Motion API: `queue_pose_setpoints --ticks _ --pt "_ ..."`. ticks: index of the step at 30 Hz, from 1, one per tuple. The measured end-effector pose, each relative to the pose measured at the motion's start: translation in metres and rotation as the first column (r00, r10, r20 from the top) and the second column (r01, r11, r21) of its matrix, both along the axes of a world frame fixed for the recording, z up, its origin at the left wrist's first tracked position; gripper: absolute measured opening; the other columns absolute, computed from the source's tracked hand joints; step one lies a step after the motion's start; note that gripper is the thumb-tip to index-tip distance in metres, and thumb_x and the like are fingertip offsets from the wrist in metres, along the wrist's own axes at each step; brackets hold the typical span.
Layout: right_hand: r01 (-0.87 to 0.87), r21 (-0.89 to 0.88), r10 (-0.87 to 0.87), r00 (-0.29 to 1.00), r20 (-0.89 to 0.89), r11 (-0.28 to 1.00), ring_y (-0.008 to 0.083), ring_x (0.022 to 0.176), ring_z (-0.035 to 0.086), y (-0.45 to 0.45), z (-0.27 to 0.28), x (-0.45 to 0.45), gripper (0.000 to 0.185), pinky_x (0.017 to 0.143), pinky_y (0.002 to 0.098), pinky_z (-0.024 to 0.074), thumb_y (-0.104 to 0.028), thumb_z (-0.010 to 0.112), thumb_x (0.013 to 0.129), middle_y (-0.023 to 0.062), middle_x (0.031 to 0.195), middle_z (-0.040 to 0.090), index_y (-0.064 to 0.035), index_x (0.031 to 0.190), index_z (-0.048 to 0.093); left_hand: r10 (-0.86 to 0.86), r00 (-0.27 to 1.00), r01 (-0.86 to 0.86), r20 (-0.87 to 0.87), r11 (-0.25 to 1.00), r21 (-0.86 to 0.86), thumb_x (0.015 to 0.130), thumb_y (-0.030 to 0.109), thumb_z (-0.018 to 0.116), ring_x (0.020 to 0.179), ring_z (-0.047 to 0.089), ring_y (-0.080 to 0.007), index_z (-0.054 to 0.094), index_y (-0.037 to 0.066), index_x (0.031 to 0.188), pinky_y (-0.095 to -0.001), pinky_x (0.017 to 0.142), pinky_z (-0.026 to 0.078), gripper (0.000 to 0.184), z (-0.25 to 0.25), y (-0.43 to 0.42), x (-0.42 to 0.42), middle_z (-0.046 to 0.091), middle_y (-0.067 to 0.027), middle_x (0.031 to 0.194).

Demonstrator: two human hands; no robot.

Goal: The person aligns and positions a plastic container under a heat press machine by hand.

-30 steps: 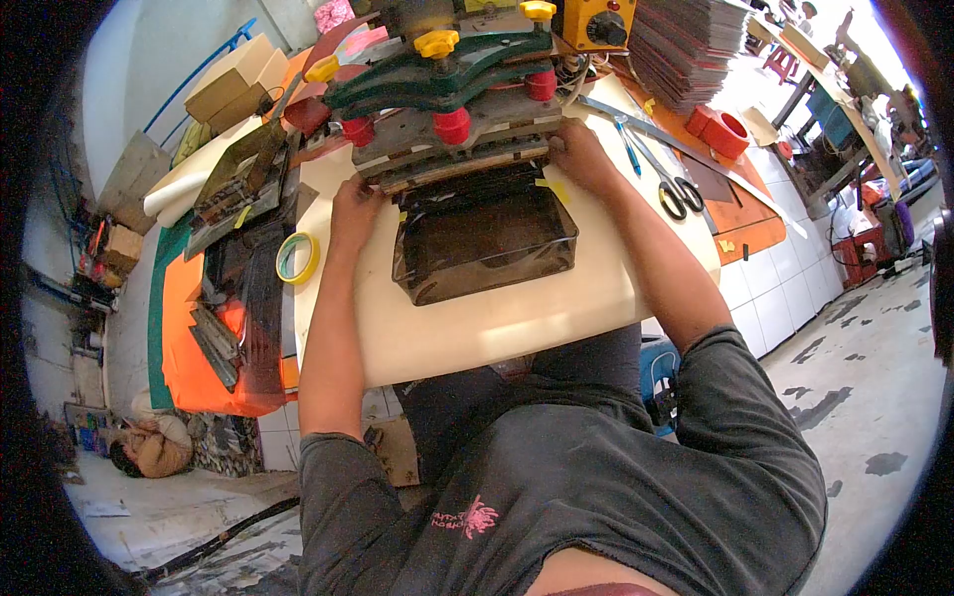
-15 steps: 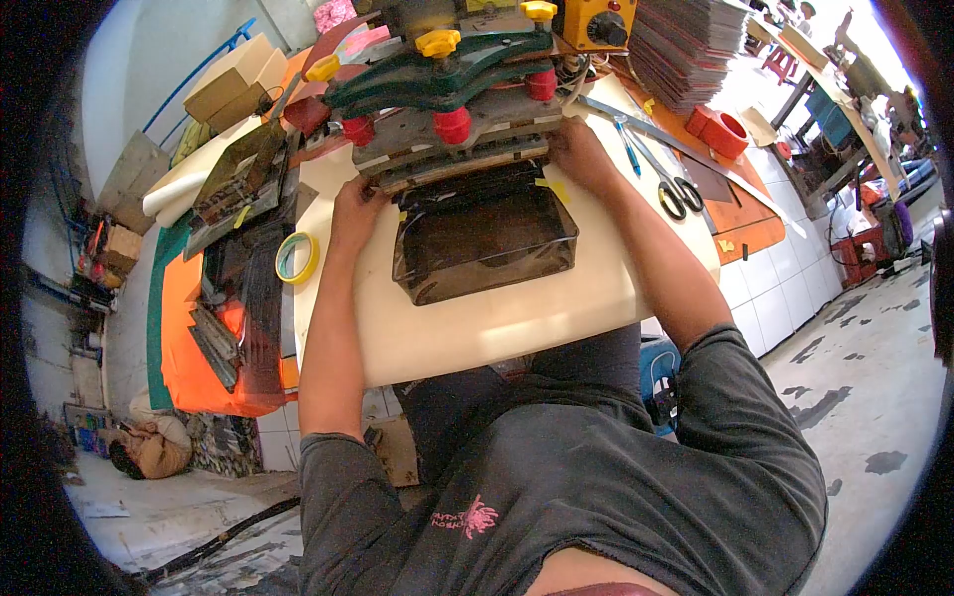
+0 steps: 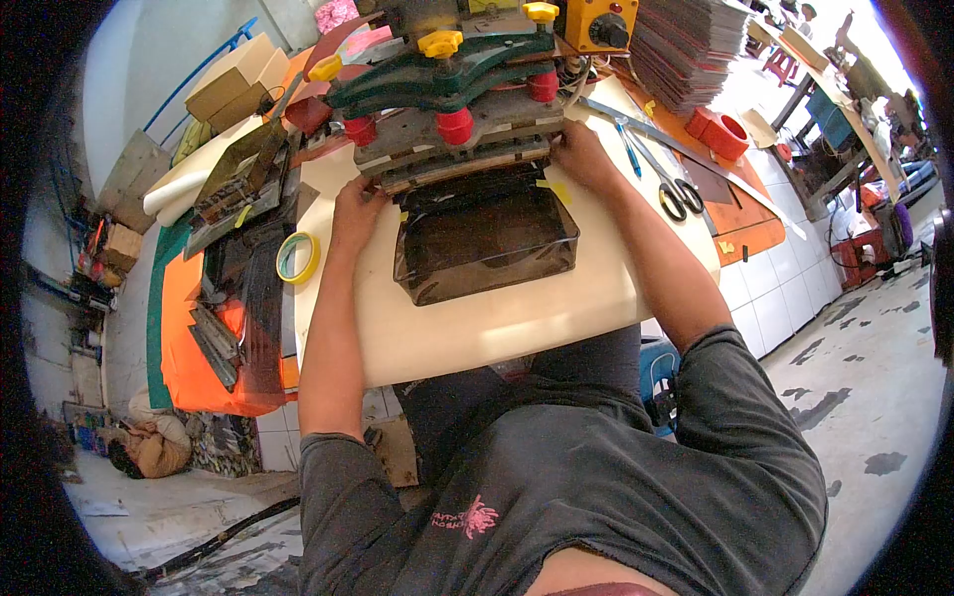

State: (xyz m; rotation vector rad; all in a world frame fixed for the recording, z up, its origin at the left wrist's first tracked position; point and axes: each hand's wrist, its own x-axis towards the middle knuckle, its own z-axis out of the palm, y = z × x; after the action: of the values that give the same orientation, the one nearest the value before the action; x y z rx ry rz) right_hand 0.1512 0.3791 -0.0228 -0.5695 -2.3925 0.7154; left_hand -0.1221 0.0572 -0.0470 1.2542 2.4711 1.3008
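In front of me a press with a dark green frame (image 3: 477,74), yellow knobs and red cylinders bears down over the cream work board (image 3: 477,333). Its lower plate (image 3: 467,164) runs crosswise just behind a smoky see-through pouch (image 3: 487,243) with black edging. The pouch lies flat, its far end tucked under the plate. At the plate's left end my left hand (image 3: 356,207) is closed, fingertips on the edge. My right hand (image 3: 583,157) is closed at the right end; its fingertips are partly hidden. Small yellow tape pieces (image 3: 558,189) show near the pouch's back corners.
A tape roll (image 3: 298,258) lies left, by metal strips (image 3: 214,343) and orange material (image 3: 189,368). Scissors (image 3: 680,199), a blue pen (image 3: 629,149), a long ruler (image 3: 696,159) and a red tape dispenser (image 3: 717,132) lie right. A person (image 3: 154,447) is at far left.
Almost nothing differs. The whole view has shifted very slightly; both hands stay at the ends of the press plate, and the pouch lies as before.
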Motion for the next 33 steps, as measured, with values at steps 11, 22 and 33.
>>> queue_pose_setpoints --ticks 11,22,33 --pt "0.015 0.11 -0.018 0.999 0.028 0.994 0.0516 0.107 0.066 -0.001 0.002 -0.002 0.027 0.096 0.0568 0.053 -0.01 0.063 0.092 0.0321 0.112 0.07 0.0 0.116 0.07 -0.019 1.0 0.019 -0.011 0.999 0.03 0.091 0.015 0.073 0.103 0.07 -0.0372 0.073 -0.004 0.119 -0.0447 0.094 0.053 0.034 -0.003 0.001 -0.002 0.074 -0.024 0.111" --pt "-0.039 -0.064 0.042 0.999 0.034 0.997 0.0497 0.109 0.068 -0.008 0.012 0.003 0.033 0.097 0.0547 0.054 -0.009 0.064 0.088 0.0315 0.112 0.072 0.0011 0.119 0.071 -0.004 1.0 0.004 -0.01 0.999 0.033 0.092 0.011 0.073 0.094 0.071 -0.0292 0.073 -0.003 0.119 -0.0396 0.088 0.054 0.03 -0.001 0.001 0.001 0.076 -0.0199 0.106" --pt "-0.053 0.093 0.047 0.996 0.072 0.994 0.0418 0.104 0.074 -0.009 0.012 0.003 0.031 0.095 0.0516 0.0553 -0.01 0.069 0.088 0.0218 0.106 0.078 -0.0098 0.118 0.077 -0.005 0.999 0.004 -0.048 1.0 -0.013 0.092 0.012 0.072 0.106 0.07 -0.0361 0.072 -0.005 0.12 -0.0437 0.096 0.053 0.033 0.003 -0.001 0.002 0.074 -0.0246 0.112"
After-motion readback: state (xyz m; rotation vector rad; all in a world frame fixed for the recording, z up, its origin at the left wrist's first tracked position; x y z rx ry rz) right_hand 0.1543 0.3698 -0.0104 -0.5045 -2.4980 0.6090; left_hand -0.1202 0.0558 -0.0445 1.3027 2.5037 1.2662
